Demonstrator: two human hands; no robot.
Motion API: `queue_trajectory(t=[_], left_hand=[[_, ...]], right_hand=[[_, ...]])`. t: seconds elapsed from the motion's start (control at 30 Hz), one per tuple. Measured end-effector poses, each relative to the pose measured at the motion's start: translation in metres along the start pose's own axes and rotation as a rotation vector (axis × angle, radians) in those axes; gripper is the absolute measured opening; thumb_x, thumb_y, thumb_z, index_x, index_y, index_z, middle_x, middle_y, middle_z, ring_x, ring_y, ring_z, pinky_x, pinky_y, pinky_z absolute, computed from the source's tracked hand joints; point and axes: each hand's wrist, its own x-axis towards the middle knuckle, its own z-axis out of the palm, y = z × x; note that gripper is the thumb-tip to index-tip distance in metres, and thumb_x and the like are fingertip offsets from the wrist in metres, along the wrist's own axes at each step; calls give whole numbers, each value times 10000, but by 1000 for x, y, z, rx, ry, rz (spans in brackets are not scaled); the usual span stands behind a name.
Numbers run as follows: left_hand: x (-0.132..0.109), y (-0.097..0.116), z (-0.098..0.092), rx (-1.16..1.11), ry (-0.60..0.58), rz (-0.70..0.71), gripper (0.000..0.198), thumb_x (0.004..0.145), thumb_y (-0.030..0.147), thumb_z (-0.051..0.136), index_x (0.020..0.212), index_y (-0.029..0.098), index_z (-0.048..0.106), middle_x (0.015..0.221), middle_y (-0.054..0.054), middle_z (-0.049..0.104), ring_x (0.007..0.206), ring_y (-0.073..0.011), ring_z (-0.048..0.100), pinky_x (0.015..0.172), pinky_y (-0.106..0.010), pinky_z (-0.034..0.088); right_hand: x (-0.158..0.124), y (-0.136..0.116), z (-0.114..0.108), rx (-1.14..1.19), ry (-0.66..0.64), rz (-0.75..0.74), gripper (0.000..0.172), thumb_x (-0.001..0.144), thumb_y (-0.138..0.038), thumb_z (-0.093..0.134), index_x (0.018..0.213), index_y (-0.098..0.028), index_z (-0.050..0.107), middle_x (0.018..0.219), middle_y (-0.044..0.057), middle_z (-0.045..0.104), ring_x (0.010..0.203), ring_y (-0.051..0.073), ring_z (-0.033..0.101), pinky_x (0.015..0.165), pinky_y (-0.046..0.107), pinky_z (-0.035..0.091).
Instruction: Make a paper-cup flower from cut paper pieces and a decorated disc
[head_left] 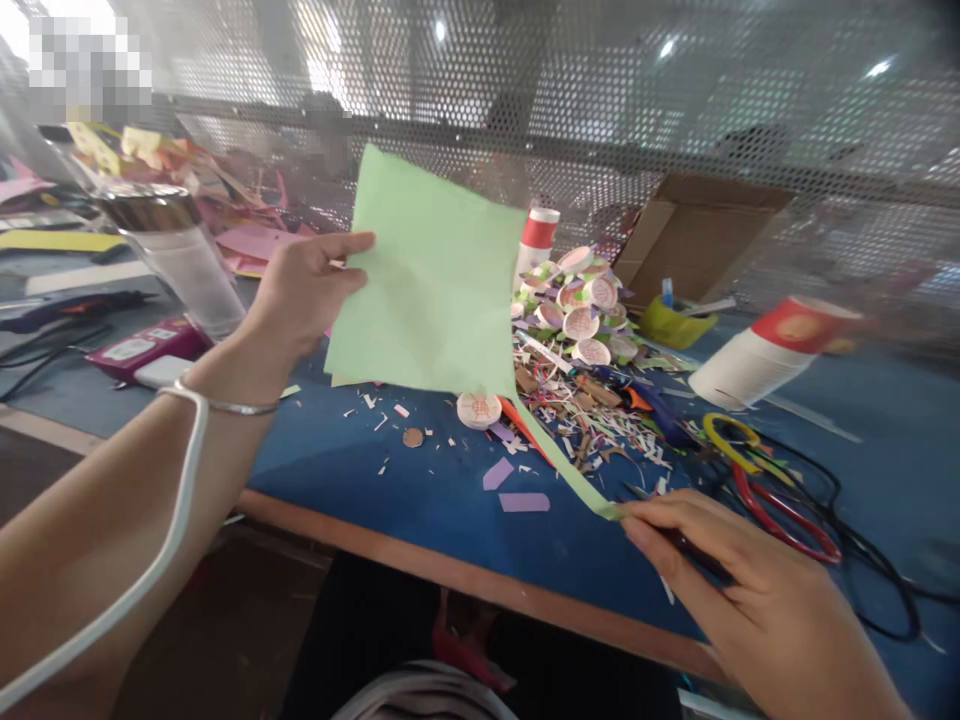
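My left hand (300, 290) pinches the left edge of a light green paper sheet (435, 280), raised above the blue table. A narrow green strip (562, 460) runs from the sheet's lower right corner down to my right hand (727, 580), whose thumb and forefinger close on its end. A dark pointed tool, partly hidden, also lies within my right hand. Below the sheet is a round white paper piece with a red print (479, 409). Two purple paper pieces (524, 502) lie nearer the table's front edge.
Paper scraps (600, 425) and a pile of small round cups (581, 322) lie behind the strip. Red-handled scissors (787, 520) and a black cable are at right, near a stack of white cups (772, 355). A glass bottle (187, 265) stands at left.
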Motion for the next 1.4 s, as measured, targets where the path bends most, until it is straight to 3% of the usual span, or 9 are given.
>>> queue_trajectory(t=[0.13, 0.3, 0.53, 0.6, 0.67, 0.77, 0.9, 1.1, 1.4], left_hand=[[23, -20, -8, 121, 44, -125, 509, 857, 86, 583, 1362, 130, 621, 963, -24, 732, 760, -130, 632, 745, -296, 527], [26, -48, -24, 264, -114, -85, 439, 905, 191, 585, 1335, 106, 608, 882, 20, 662, 857, -136, 591, 914, -353, 517], [33, -59, -17, 517, 2, 60, 609, 782, 110, 670, 1376, 177, 555, 1398, -138, 491, 1428, -391, 287, 1223, -581, 191], [28, -45, -8, 656, 68, 169, 565, 813, 150, 649, 1371, 187, 570, 1436, -164, 482, 1422, -410, 318, 1187, -581, 238], [14, -22, 4, 665, -114, 197, 248, 892, 248, 595, 1100, 173, 707, 1143, -139, 647, 1183, -347, 550, 1051, -500, 393], [-17, 15, 24, 499, -807, 170, 421, 948, 508, 541, 734, 193, 721, 679, -27, 607, 685, -187, 577, 686, -326, 438], [-57, 40, 56, 21, -987, 67, 282, 931, 424, 608, 847, 197, 753, 663, 16, 633, 563, -104, 516, 568, -246, 407], [-72, 33, 89, -661, -757, -397, 103, 920, 221, 665, 946, 152, 737, 909, -33, 768, 806, -108, 706, 772, -234, 551], [-52, 13, 88, -690, -541, -499, 149, 911, 175, 680, 1036, 105, 721, 915, -64, 775, 734, -123, 726, 774, -296, 590]], right_hand=[[16, 1, -1, 30, -99, 58, 199, 987, -362, 575, 879, -261, 708, 838, -10, 752, 729, 132, 735, 672, 198, 569], [34, 6, 4, 69, -171, 42, 191, 981, -372, 582, 896, -270, 720, 832, -9, 763, 719, 148, 743, 616, 204, 572], [62, 5, 11, 120, -224, 86, 201, 958, -405, 610, 887, -280, 750, 755, -18, 764, 638, 156, 723, 522, 221, 542], [71, 1, 14, 135, -213, 119, 230, 960, -425, 605, 858, -277, 749, 683, -34, 736, 562, 142, 681, 483, 226, 505], [79, -2, 16, 143, -188, 147, 255, 961, -440, 602, 836, -271, 745, 648, -42, 716, 518, 132, 643, 469, 232, 478], [89, -4, 19, 147, -131, 176, 266, 961, -455, 602, 840, -264, 743, 664, -42, 718, 538, 126, 640, 500, 228, 474], [99, -4, 21, 162, -82, 215, 298, 961, -482, 593, 883, -240, 750, 723, -14, 731, 602, 138, 638, 530, 234, 468], [104, -6, 36, 356, -135, 340, 327, 933, -534, 627, 894, -230, 743, 740, -6, 701, 625, 128, 607, 556, 228, 477], [106, -9, 43, 577, -324, 337, 353, 937, -494, 640, 732, -209, 685, 603, -22, 641, 521, 101, 593, 492, 198, 482]])
